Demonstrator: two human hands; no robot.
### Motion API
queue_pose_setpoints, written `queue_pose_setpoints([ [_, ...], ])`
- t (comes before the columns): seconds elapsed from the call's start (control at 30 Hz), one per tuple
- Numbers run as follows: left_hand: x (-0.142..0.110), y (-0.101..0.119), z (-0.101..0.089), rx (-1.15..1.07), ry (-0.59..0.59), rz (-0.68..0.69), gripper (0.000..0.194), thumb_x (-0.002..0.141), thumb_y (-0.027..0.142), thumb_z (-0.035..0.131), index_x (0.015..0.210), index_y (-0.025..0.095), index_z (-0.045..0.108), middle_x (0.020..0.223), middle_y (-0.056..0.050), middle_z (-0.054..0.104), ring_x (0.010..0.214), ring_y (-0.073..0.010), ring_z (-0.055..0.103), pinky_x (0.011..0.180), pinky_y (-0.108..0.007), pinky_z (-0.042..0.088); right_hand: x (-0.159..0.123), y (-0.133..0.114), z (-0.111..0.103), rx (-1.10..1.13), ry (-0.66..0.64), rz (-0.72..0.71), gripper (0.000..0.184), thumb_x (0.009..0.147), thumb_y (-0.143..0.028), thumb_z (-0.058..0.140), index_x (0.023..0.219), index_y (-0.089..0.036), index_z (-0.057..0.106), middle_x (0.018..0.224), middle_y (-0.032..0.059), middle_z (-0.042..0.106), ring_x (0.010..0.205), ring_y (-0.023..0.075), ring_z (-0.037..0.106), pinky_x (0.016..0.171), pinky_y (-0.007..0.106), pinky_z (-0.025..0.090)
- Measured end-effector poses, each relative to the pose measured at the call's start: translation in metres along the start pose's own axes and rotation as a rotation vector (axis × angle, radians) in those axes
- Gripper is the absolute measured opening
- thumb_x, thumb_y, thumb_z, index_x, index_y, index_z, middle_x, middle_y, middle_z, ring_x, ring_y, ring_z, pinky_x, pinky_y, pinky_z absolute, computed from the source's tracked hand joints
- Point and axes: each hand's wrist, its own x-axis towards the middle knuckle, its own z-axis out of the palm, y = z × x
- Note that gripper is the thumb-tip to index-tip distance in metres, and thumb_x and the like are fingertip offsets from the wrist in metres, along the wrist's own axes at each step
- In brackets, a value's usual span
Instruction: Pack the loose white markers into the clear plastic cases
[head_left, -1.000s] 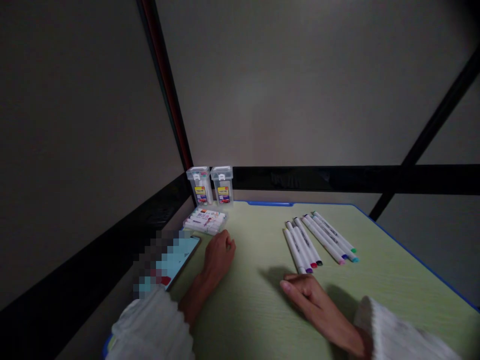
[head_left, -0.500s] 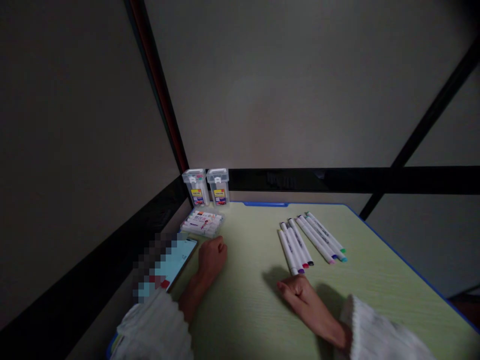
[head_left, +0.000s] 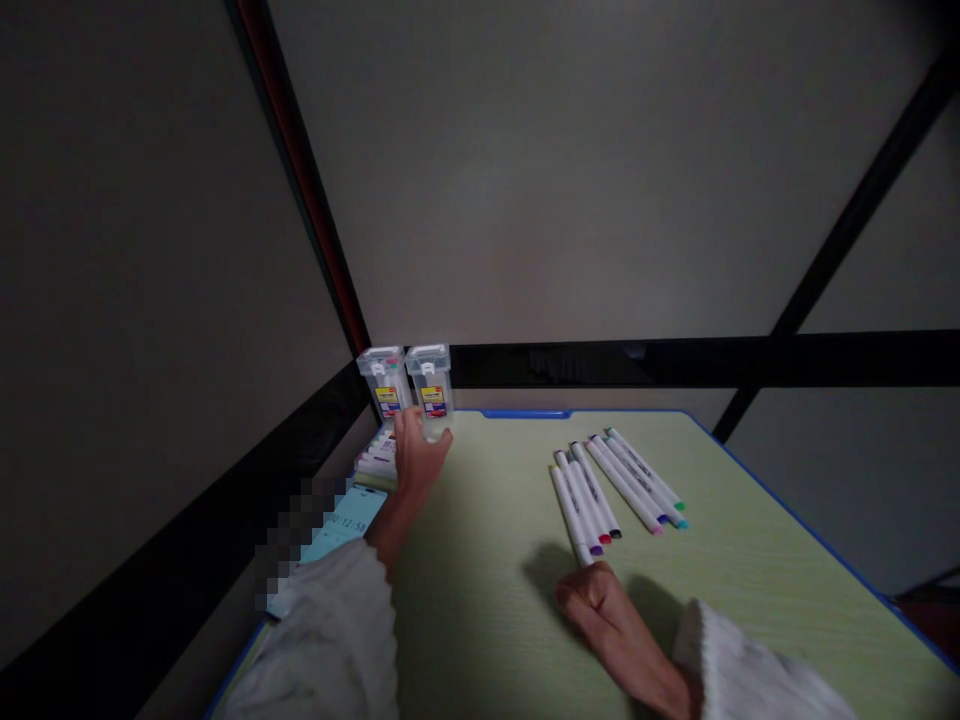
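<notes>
My left hand point(head_left: 420, 450) is open, fingers and thumb spread, over the flat clear case of markers point(head_left: 377, 458) and just in front of the right-hand clear plastic box point(head_left: 430, 375). It hides part of the case, and whether it touches the case or the box I cannot tell. My right hand point(head_left: 611, 620) rests closed in a fist on the table, with nothing visible in it. Right beyond its knuckles lie several white markers point(head_left: 586, 500) with coloured ends; the nearest one's lower end is partly hidden by the fist. A second group of white markers point(head_left: 637, 480) lies slightly to the right.
Another clear plastic box point(head_left: 386, 380) with markers in it stands at the back left corner. A phone point(head_left: 349, 515) showing a timer lies at the table's left edge. The pale green table point(head_left: 495, 600) has a blue rim and meets walls at the back and left.
My left hand has moved forward from beside the phone to the marker case and the box, and its fingers have gone from a fist to spread. My right hand stays put.
</notes>
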Motion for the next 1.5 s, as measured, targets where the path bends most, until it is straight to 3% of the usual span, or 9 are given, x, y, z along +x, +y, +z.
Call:
queue_pose_setpoints([
  [0.17,0.029,0.003,0.030,-0.035,0.084,-0.047,0.067,0.057,0.015,0.067,0.115,0.013,0.033,0.113,-0.012,0.037,0.114,-0.0277,0.037,0.096,-0.039,0.033,0.003,0.003,0.000,0.002,0.024,-0.017,0.043,0.079,-0.041,0.036,0.046,-0.023,0.014,0.045,-0.0066,0.019,0.041,0.0076,0.020,0.040,0.023,0.022],
  [0.37,0.048,-0.007,0.071,-0.036,0.142,-0.178,0.085,0.054,0.014,0.074,0.124,0.009,0.026,0.122,-0.018,0.033,0.120,-0.0336,0.030,0.098,-0.045,0.029,0.006,0.001,0.002,-0.021,-0.016,-0.107,0.044,0.082,-0.038,0.034,0.046,-0.022,0.014,0.044,-0.0067,0.018,0.040,0.0068,0.016,0.039,0.024,0.017],
  [0.53,0.056,-0.013,0.092,0.001,0.190,-0.263,0.042,0.083,0.028,0.054,0.121,0.016,0.040,0.127,-0.011,0.039,0.114,-0.0286,0.041,0.092,-0.051,0.036,0.008,0.000,0.002,-0.050,-0.040,-0.172,0.044,0.084,-0.033,0.033,0.046,-0.021,0.012,0.043,-0.0066,0.017,0.039,0.0068,0.017,0.041,0.024,0.017],
  [0.63,0.059,-0.014,0.097,0.026,0.216,-0.293,0.037,0.085,0.029,0.052,0.119,0.016,0.044,0.125,-0.010,0.042,0.110,-0.0265,0.045,0.090,-0.049,0.039,0.007,-0.001,0.003,-0.063,-0.058,-0.196,0.044,0.084,-0.030,0.033,0.046,-0.021,0.012,0.043,-0.0067,0.017,0.039,0.0067,0.018,0.042,0.024,0.018],
  [0.87,0.069,-0.013,0.100,0.015,0.269,-0.308,0.034,0.086,0.029,0.051,0.117,0.015,0.046,0.120,-0.010,0.047,0.105,-0.0243,0.050,0.086,-0.046,0.043,0.006,-0.002,0.004,-0.082,-0.112,-0.220,0.043,0.084,-0.025,0.034,0.048,-0.021,0.011,0.045,-0.0067,0.015,0.040,0.0069,0.019,0.042,0.024,0.018],
  [1.1,0.071,-0.012,0.092,-0.101,0.261,-0.222,0.034,0.086,0.028,0.051,0.116,0.016,0.046,0.121,-0.009,0.045,0.107,-0.0252,0.048,0.088,-0.047,0.041,0.006,-0.001,0.003,-0.098,-0.139,-0.195,0.045,0.085,-0.025,0.036,0.047,-0.020,0.012,0.045,-0.0066,0.015,0.040,0.0072,0.019,0.042,0.024,0.018],
  [1.2,0.068,-0.002,0.083,-0.143,0.250,-0.176,0.046,0.079,0.024,0.060,0.119,0.013,0.040,0.122,-0.012,0.043,0.111,-0.0274,0.044,0.090,-0.047,0.038,0.007,0.000,0.003,-0.092,-0.149,-0.193,0.044,0.086,-0.028,0.033,0.047,-0.021,0.013,0.045,-0.0063,0.017,0.041,0.0077,0.020,0.043,0.024,0.019],
  [1.3,0.061,0.014,0.070,-0.183,0.229,-0.130,0.079,0.056,0.012,0.074,0.121,0.004,0.028,0.119,-0.019,0.041,0.115,-0.0301,0.040,0.095,-0.039,0.036,0.007,0.001,0.003,-0.082,-0.151,-0.198,0.045,0.087,-0.032,0.030,0.047,-0.021,0.013,0.045,-0.0062,0.017,0.041,0.0081,0.019,0.043,0.025,0.019],
  [1.5,0.019,0.046,0.042,-0.255,0.144,-0.052,0.078,0.054,0.011,0.070,0.117,0.012,0.024,0.114,-0.016,0.044,0.110,-0.0293,0.046,0.091,-0.038,0.039,0.011,0.001,0.002,-0.064,-0.117,-0.185,0.046,0.087,-0.037,0.030,0.046,-0.021,0.014,0.045,-0.0064,0.017,0.041,0.0078,0.020,0.043,0.025,0.018],
])
